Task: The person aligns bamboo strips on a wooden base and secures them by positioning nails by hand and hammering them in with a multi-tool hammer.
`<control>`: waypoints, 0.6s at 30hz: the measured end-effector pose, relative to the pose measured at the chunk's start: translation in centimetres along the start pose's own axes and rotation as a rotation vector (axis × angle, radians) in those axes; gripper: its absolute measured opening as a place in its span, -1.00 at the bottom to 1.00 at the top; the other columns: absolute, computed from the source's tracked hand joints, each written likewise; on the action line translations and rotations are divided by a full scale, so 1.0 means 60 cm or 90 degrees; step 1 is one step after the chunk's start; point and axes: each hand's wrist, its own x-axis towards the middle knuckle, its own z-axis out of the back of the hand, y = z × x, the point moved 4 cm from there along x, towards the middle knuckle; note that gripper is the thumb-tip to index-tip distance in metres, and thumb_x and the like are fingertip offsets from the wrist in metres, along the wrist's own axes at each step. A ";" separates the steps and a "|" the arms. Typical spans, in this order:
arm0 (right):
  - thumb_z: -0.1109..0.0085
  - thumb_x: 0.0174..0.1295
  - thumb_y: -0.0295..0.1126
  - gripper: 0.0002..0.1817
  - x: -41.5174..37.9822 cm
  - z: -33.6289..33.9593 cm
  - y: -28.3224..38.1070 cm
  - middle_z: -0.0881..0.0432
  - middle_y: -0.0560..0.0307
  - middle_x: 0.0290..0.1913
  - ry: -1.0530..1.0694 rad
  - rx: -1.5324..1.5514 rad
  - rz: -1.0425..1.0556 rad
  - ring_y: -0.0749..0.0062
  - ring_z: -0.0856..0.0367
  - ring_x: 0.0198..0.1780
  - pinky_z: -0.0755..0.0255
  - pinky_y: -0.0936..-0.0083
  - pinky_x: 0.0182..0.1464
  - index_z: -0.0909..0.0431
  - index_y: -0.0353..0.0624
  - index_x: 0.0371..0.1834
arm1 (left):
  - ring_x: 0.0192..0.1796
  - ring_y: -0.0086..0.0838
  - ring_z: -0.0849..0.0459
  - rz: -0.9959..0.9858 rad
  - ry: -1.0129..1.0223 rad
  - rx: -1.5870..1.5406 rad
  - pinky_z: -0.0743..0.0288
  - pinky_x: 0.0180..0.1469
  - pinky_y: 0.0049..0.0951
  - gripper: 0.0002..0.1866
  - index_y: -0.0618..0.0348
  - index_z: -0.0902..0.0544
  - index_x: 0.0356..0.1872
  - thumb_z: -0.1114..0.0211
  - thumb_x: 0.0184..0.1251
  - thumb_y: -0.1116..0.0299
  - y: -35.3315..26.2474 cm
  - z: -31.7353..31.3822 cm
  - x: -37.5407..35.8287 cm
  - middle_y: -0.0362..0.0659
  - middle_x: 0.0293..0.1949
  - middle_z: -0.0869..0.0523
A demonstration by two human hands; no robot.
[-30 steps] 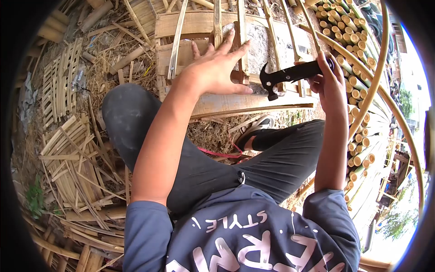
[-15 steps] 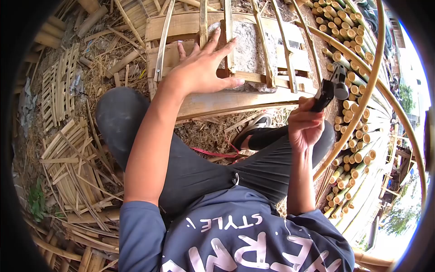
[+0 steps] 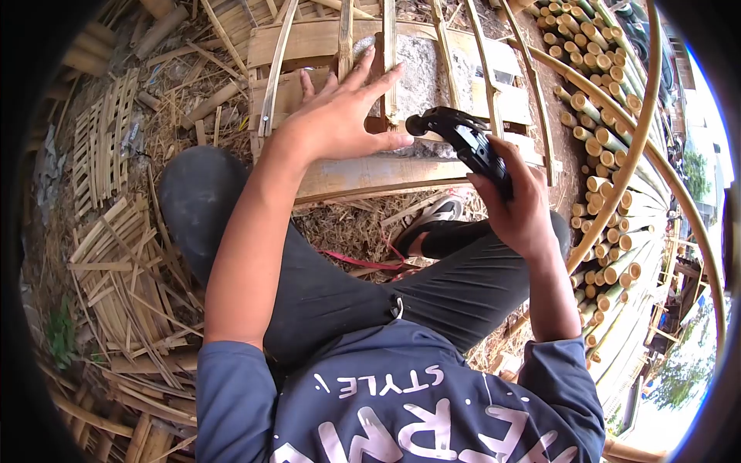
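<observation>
My left hand (image 3: 340, 119) lies with fingers spread across the upright bamboo strips (image 3: 389, 46), pressing on them. Its thumb points right, along the strips' near ends. A black claw hammer (image 3: 475, 150) is gripped in my right hand (image 3: 521, 201), fingers wrapped round its handle. The hammer's face is at the near end of one strip, just beside my left thumb tip; whether it touches cannot be made out. Under the strips sits a rough grey stone slab (image 3: 421, 73) on a low platform of wooden boards (image 3: 340, 177). My left palm and the hammer hide part of the near crosspiece.
Cut bamboo poles (image 3: 617, 208) are stacked along the right, with a long curved pole (image 3: 644, 131) arching before them. Woven bamboo lattice (image 3: 100, 147) and loose split strips (image 3: 127, 285) litter the ground at left. My crossed legs (image 3: 332, 285) lie close below the platform.
The hammer has swung down and left, from raised at the right to the strip end by my left thumb. My left hand has stayed in place.
</observation>
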 end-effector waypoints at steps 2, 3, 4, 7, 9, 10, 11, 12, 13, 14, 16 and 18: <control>-0.40 0.29 -0.42 -0.48 0.020 0.001 -0.002 -0.69 0.02 -0.26 -0.021 -0.081 0.141 0.05 -0.66 -0.34 -0.60 0.25 -0.25 -0.53 -0.17 0.32 | 0.65 0.33 -0.07 0.001 -0.005 -0.011 0.34 0.62 0.47 0.14 -0.65 -0.01 0.69 -0.39 0.09 -0.49 -0.001 0.003 -0.002 -0.10 0.75 0.21; -0.41 0.28 -0.42 -0.47 0.029 0.001 -0.003 -0.67 0.06 -0.29 -0.012 -0.113 0.196 0.11 -0.66 -0.36 -0.60 0.27 -0.28 -0.54 -0.14 0.33 | 0.64 0.33 -0.07 0.007 0.003 0.006 0.32 0.61 0.49 0.17 -0.65 0.01 0.69 -0.46 0.07 -0.43 -0.003 0.004 -0.002 -0.10 0.75 0.21; -0.41 0.26 -0.42 -0.47 0.035 -0.001 -0.003 -0.65 0.09 -0.31 -0.003 -0.145 0.249 0.17 -0.66 -0.38 -0.59 0.29 -0.31 -0.55 -0.12 0.33 | 0.65 0.33 -0.07 0.005 0.003 0.007 0.31 0.61 0.49 0.18 -0.65 0.01 0.69 -0.48 0.05 -0.42 -0.001 0.003 -0.002 -0.11 0.75 0.21; -0.42 0.24 -0.39 -0.42 0.050 -0.012 -0.010 -0.55 0.17 -0.40 0.028 -0.189 0.266 0.31 -0.63 -0.42 -0.55 0.34 -0.39 -0.55 -0.02 0.37 | 0.65 0.33 -0.06 -0.004 0.003 0.004 0.29 0.61 0.50 0.24 -0.65 0.02 0.69 -0.54 -0.02 -0.39 0.001 0.002 0.001 -0.10 0.75 0.22; -0.41 0.28 -0.37 -0.41 0.056 -0.016 -0.018 -0.60 0.16 -0.38 0.055 -0.178 0.245 0.26 -0.65 -0.40 -0.56 0.31 -0.38 -0.54 0.03 0.41 | 0.65 0.33 -0.06 -0.006 -0.005 -0.003 0.28 0.61 0.50 0.28 -0.64 0.03 0.69 -0.58 -0.06 -0.37 -0.003 0.005 -0.003 -0.09 0.75 0.22; -0.40 0.29 -0.37 -0.41 0.060 -0.016 -0.019 -0.64 0.14 -0.34 0.059 -0.152 0.239 0.22 -0.68 -0.37 -0.57 0.29 -0.37 -0.53 0.03 0.41 | 0.65 0.32 -0.06 -0.010 -0.002 -0.004 0.27 0.61 0.51 0.29 -0.64 0.04 0.69 -0.60 -0.08 -0.35 -0.004 0.008 -0.005 -0.09 0.75 0.22; -0.40 0.30 -0.37 -0.42 0.065 -0.015 -0.019 -0.68 0.12 -0.30 0.062 -0.124 0.233 0.19 -0.70 -0.34 -0.57 0.28 -0.35 -0.53 0.03 0.42 | 0.65 0.32 -0.06 -0.013 0.001 -0.004 0.26 0.61 0.51 0.31 -0.64 0.05 0.69 -0.62 -0.10 -0.33 -0.005 0.010 -0.007 -0.08 0.75 0.22; -0.39 0.31 -0.37 -0.42 0.069 -0.012 -0.016 -0.72 0.10 -0.26 0.065 -0.097 0.227 0.15 -0.73 -0.32 -0.58 0.26 -0.34 -0.52 0.03 0.43 | 0.65 0.31 -0.06 -0.017 0.004 -0.004 0.25 0.61 0.51 0.33 -0.64 0.06 0.69 -0.64 -0.11 -0.32 -0.006 0.012 -0.009 -0.07 0.75 0.22; -0.38 0.34 -0.37 -0.43 0.071 -0.009 -0.013 -0.79 -0.01 -0.16 0.075 -0.072 0.187 0.02 -0.78 -0.26 -0.61 0.21 -0.28 -0.51 0.02 0.43 | 0.65 0.31 -0.06 -0.017 0.005 -0.004 0.24 0.60 0.52 0.34 -0.64 0.07 0.70 -0.65 -0.12 -0.29 -0.006 0.012 -0.010 -0.07 0.75 0.22; -0.38 0.34 -0.36 -0.44 0.072 -0.006 -0.012 -0.79 -0.03 -0.17 0.078 -0.072 0.162 0.00 -0.78 -0.26 -0.61 0.21 -0.28 -0.51 0.02 0.43 | 0.65 0.31 -0.06 -0.018 0.005 -0.004 0.23 0.60 0.52 0.35 -0.63 0.07 0.70 -0.67 -0.12 -0.27 -0.006 0.011 -0.010 -0.06 0.75 0.22; -0.38 0.35 -0.35 -0.44 0.074 -0.001 -0.014 -0.80 -0.08 -0.19 0.084 -0.075 0.111 -0.03 -0.80 -0.27 -0.62 0.21 -0.26 -0.51 0.01 0.43 | 0.65 0.31 -0.06 -0.016 0.008 0.000 0.22 0.60 0.52 0.36 -0.63 0.08 0.70 -0.69 -0.13 -0.23 -0.006 0.010 -0.009 -0.06 0.75 0.22; -0.34 0.40 -0.35 -0.47 0.078 -0.001 -0.019 -0.79 -0.10 -0.23 0.093 -0.058 0.117 -0.03 -0.79 -0.29 -0.61 0.22 -0.26 -0.51 -0.07 0.43 | 0.66 0.30 -0.05 -0.009 0.011 0.009 0.21 0.60 0.52 0.37 -0.62 0.08 0.70 -0.70 -0.13 -0.20 -0.008 0.011 -0.008 -0.06 0.75 0.22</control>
